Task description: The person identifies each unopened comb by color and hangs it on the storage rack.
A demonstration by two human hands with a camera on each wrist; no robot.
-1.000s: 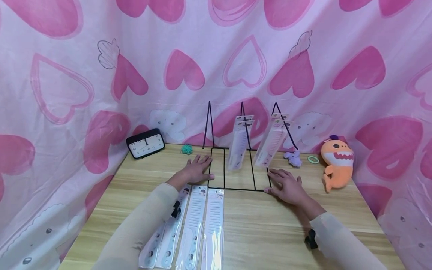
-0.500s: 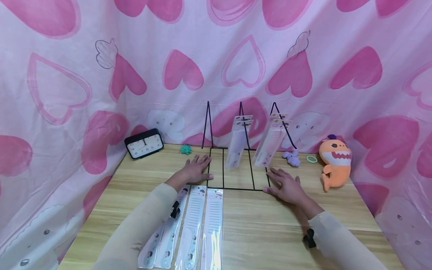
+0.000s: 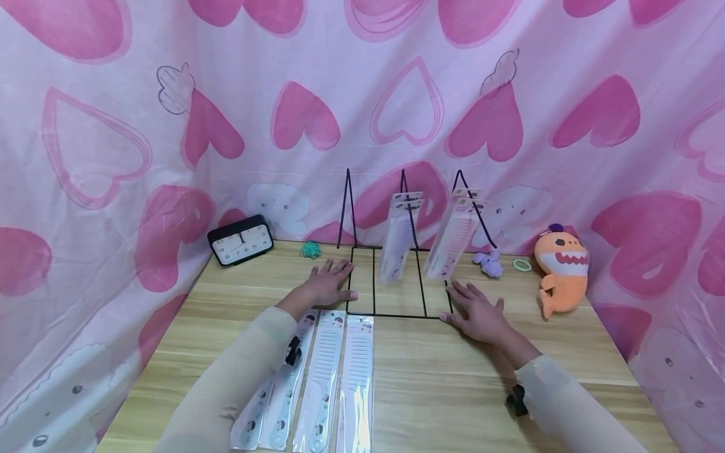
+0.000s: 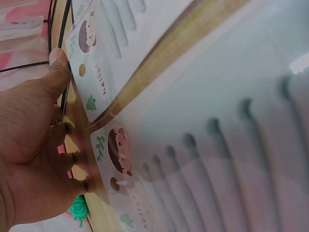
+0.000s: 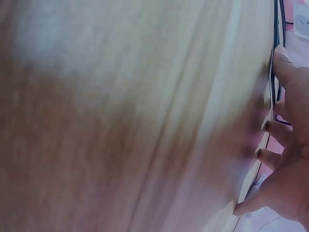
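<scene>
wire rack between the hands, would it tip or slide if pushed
The wire rack looks thin and light, so it would probably slide on the smooth wooden table. Its flat base frame likely resists tipping, though the packaged combs hanging high may sway.

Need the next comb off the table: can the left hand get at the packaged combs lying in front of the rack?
Probably yes. The left hand lies flat beside the wire rack, and the packaged combs lie uncovered just behind it, partly under its forearm.
</scene>
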